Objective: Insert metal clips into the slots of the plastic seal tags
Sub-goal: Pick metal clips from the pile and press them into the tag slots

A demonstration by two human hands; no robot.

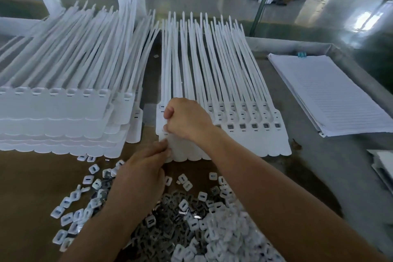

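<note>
Looking down from head height, two bare forearms reach over a grey and brown counter (319, 155) toward a joined row of white plastic seal tags (244, 125) lying flat just ahead. The right hand (187, 121) is curled into a loose fist on the row's left end, fingers pinching the leftmost tag's head; whether a clip sits between those fingers is hidden. The left hand (142, 174) rests below it, fingertips closed on the near scalloped edge of the same tag to steady it. Each tag's long axis runs away from the person: the broad flat flag end is nearest, the square slot sits just beyond it, and the thin strap tapers to a point at the far side. Several slots toward the right end show dark inserts; the leftmost slots are covered by the right hand. A loose heap of small square metal clips in white plastic frames (191, 225) spreads across the near counter beneath both arms. To the left stands a tall stack of more white tag sheets (59, 117); to the right lies a pile of white lined sheets (331, 95). Risks, as a judgement: a clip pressed in tilted could jam or pop out, the unsteadied row could slide, and a forearm could sweep clips off the counter.
</note>
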